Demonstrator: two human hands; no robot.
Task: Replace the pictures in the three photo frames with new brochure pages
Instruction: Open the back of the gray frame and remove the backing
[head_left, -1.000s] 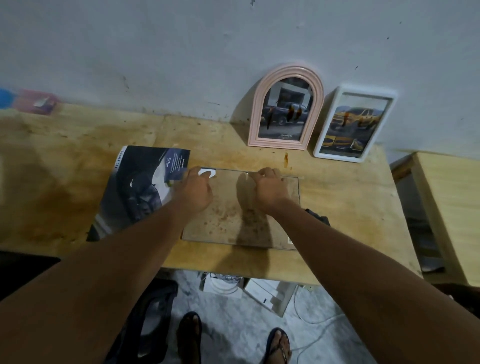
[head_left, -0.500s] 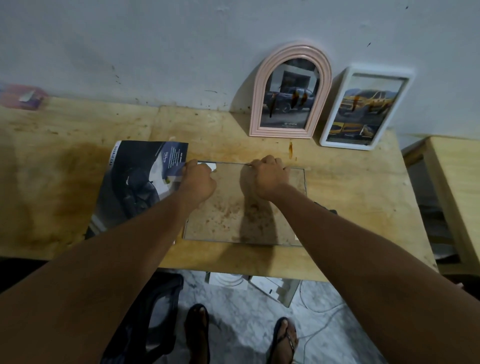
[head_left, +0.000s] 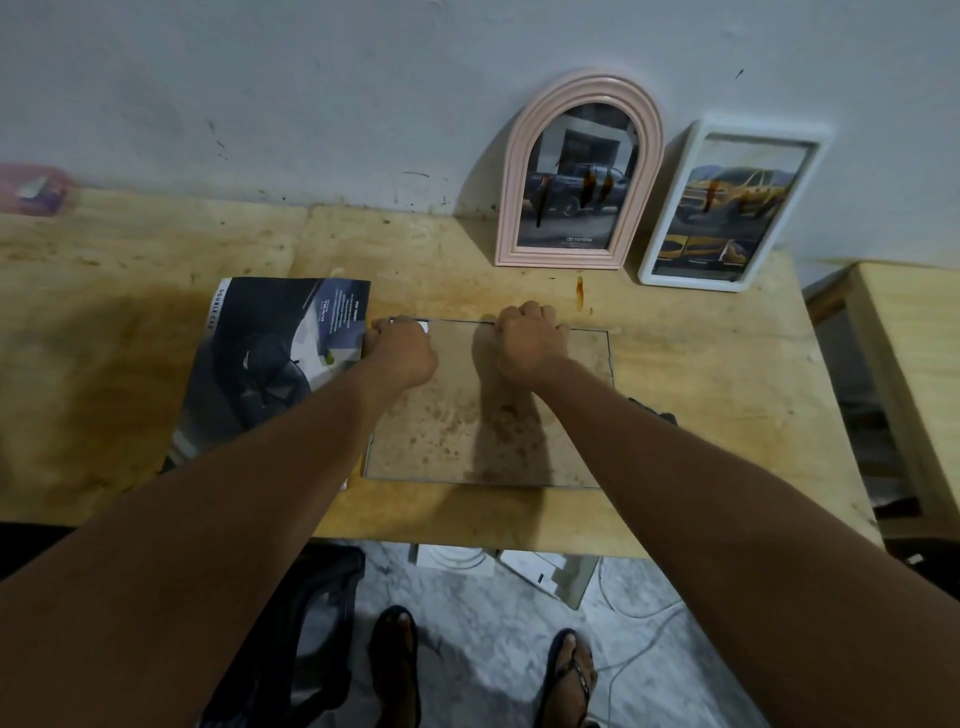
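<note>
At the middle of the wooden surface, a sheet of glass is laid flat. Its far edge, at 12 o'clock, is gripped by both hands: the left hand at the far left corner, the right hand near the middle of that edge. The fingers of each are curled together over the edge, the tips hidden. A dark brochure is seen at 9 o'clock of the glass, just beside the left hand. At 1 o'clock a pink arched frame is leaned against the wall, and beside it, at 2 o'clock, a white frame; car pictures are held in both.
</note>
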